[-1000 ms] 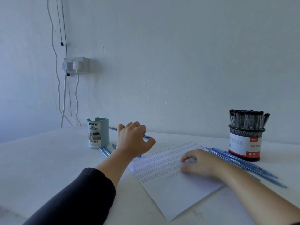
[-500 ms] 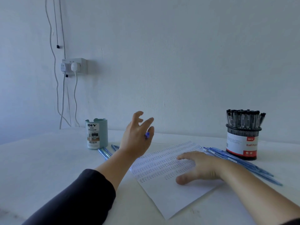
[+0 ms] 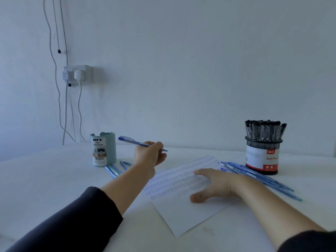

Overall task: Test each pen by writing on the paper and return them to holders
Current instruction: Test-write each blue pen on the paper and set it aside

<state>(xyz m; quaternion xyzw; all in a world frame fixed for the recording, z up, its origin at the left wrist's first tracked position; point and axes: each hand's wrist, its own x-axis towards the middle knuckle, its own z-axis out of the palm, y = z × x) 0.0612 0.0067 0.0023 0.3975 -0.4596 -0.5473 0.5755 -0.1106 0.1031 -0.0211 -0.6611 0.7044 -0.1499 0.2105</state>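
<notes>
My left hand (image 3: 150, 154) grips a blue pen (image 3: 131, 140) in the air, its cap end pointing left toward the teal DIY holder (image 3: 103, 150). A sheet of paper (image 3: 181, 211) covered with rows of written marks lies in the middle. My right hand (image 3: 214, 184) rests flat on it with fingers spread. A few blue pens (image 3: 113, 170) lie beside the teal holder. Several blue pens (image 3: 258, 177) lie right of the paper. A black mesh holder (image 3: 262, 157) full of black pens stands at the right.
The white table (image 3: 45, 179) runs up to a white wall. A wall socket (image 3: 78, 74) with plugs and hanging cables sits at the upper left, behind the teal holder.
My left hand picked up a blue pen from the table near the teal holder and now holds it raised. My right hand spread its fingers flat on the paper.
</notes>
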